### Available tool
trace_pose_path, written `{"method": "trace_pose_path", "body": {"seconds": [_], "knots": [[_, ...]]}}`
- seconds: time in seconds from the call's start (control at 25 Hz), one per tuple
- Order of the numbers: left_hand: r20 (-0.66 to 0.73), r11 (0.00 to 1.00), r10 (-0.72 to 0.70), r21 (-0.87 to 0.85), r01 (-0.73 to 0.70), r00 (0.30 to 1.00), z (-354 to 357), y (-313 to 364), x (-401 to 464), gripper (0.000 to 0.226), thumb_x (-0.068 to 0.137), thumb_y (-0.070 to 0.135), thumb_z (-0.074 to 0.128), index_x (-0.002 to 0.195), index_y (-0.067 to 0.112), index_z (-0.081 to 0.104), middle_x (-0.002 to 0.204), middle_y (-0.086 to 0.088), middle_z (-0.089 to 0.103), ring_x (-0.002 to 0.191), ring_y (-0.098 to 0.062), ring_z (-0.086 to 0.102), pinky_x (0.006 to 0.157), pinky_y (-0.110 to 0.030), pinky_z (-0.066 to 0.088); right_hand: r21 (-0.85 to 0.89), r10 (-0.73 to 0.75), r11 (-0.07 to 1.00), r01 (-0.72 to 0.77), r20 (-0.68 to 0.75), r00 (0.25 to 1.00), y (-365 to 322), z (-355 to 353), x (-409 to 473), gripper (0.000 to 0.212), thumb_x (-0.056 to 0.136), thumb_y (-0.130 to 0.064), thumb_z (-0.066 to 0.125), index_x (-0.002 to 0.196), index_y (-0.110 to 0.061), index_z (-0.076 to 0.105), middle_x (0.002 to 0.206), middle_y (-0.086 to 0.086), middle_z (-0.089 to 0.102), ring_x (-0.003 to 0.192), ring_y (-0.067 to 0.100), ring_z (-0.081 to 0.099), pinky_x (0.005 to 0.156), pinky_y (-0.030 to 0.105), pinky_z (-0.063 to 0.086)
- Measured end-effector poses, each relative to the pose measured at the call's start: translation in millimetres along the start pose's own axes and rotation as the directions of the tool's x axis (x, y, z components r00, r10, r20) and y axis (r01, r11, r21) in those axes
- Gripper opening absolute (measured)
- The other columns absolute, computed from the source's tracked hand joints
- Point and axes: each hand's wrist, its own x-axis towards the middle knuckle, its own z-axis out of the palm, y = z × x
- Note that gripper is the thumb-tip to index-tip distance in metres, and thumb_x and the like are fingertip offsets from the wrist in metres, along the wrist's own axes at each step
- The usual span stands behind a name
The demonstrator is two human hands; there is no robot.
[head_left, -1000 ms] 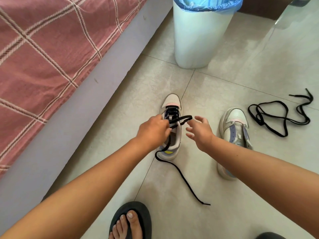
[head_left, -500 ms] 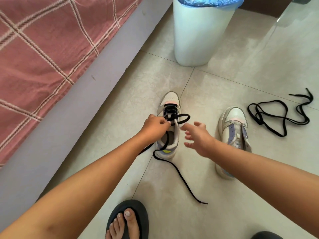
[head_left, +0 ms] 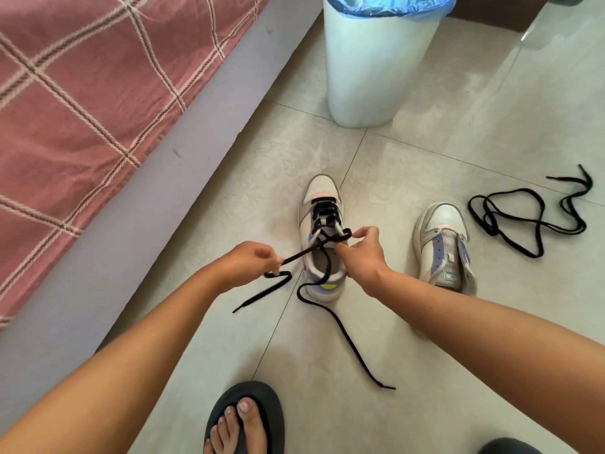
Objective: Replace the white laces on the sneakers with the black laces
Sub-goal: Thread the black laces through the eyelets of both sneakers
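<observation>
A white sneaker (head_left: 319,191) stands on the floor tiles, toe pointing away, with a black lace (head_left: 347,335) threaded through most of its eyelets. My left hand (head_left: 248,262) pinches one end of this lace, pulled out to the left of the shoe. My right hand (head_left: 363,253) pinches the lace at the upper eyelets on the shoe's right side. The lace's other end trails across the floor toward me. A second white sneaker (head_left: 442,247) without laces stands to the right. A loose black lace (head_left: 530,217) lies coiled farther right.
A white bin (head_left: 373,67) with a blue liner stands behind the shoes. A bed with a pink checked cover (head_left: 82,93) and grey side fills the left. My foot in a dark sandal (head_left: 244,421) rests at the bottom edge.
My left hand has pulled a lace end out to the left of the shoe. My right hand moved in from open beside the shoe and pinched the lace at the top eyelets.
</observation>
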Motion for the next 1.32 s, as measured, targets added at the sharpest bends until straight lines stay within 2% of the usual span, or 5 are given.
{"method": "trace_pose_path", "body": {"seconds": [0.32, 0.6, 0.92, 1.12, 1.32], "knots": [[0.163, 0.988, -0.154, 0.006, 0.156, 0.975, -24, -41, -15, 0.023, 0.089, 0.039, 0.062, 0.076, 0.023, 0.071, 0.095, 0.011, 0.070, 0.105, -0.002, 0.056, 0.092, -0.025, 0.031, -0.188, -0.127, 0.972, 0.139, 0.075, 0.989, -4, -3, 0, 0.021, 0.087, -0.014, 0.050, 0.101, -0.019, 0.034, 0.074, 0.004, 0.050, 0.060, 0.021, 0.047, 0.056, 0.031, 0.041], [0.308, 0.997, -0.072, 0.029, 0.066, 0.949, -23, -24, -18, 0.019, 0.084, 0.039, 0.066, 0.082, 0.022, 0.074, 0.092, 0.010, 0.073, 0.091, 0.010, 0.062, 0.099, -0.027, 0.030, -0.580, -0.604, 0.568, 0.583, 0.187, 0.775, -18, -18, -2, 0.017, 0.094, -0.025, 0.051, 0.106, -0.014, 0.051, 0.096, -0.001, 0.051, 0.080, 0.018, 0.050, 0.066, 0.032, 0.041], [0.309, 0.994, -0.080, 0.089, 0.055, 0.948, -22, -14, -20, 0.021, 0.086, 0.042, 0.063, 0.083, 0.025, 0.074, 0.090, 0.016, 0.071, 0.095, 0.010, 0.059, 0.095, -0.024, 0.033, -0.014, -0.174, 0.984, 0.175, 0.088, 0.981, -27, -18, 15, 0.019, 0.098, -0.023, 0.046, 0.080, -0.019, 0.043, 0.083, 0.003, 0.053, 0.075, 0.017, 0.049, 0.067, 0.028, 0.045], [-0.021, 0.943, -0.003, 0.332, 0.010, 1.000, -4, 2, -3, 0.033, 0.095, 0.043, 0.046, 0.103, 0.016, 0.063, 0.106, -0.001, 0.064, 0.098, -0.018, 0.058, 0.078, -0.029, 0.042, -0.430, -0.511, 0.733, 0.527, 0.163, 0.844, -8, -26, -1, 0.011, 0.094, -0.022, 0.046, 0.099, -0.022, 0.036, 0.074, -0.009, 0.044, 0.064, 0.011, 0.044, 0.056, 0.028, 0.033], [-0.213, 0.932, 0.103, 0.362, -0.019, 0.972, 36, 44, 21, 0.030, 0.093, 0.047, 0.048, 0.100, 0.019, 0.052, 0.102, -0.002, 0.062, 0.092, -0.022, 0.057, 0.075, -0.032, 0.041, -0.507, -0.479, 0.735, 0.450, 0.082, 0.874, -5, -15, -12, 0.013, 0.093, -0.027, 0.049, 0.085, -0.020, 0.042, 0.072, -0.008, 0.047, 0.066, 0.016, 0.046, 0.053, 0.028, 0.028]]}}
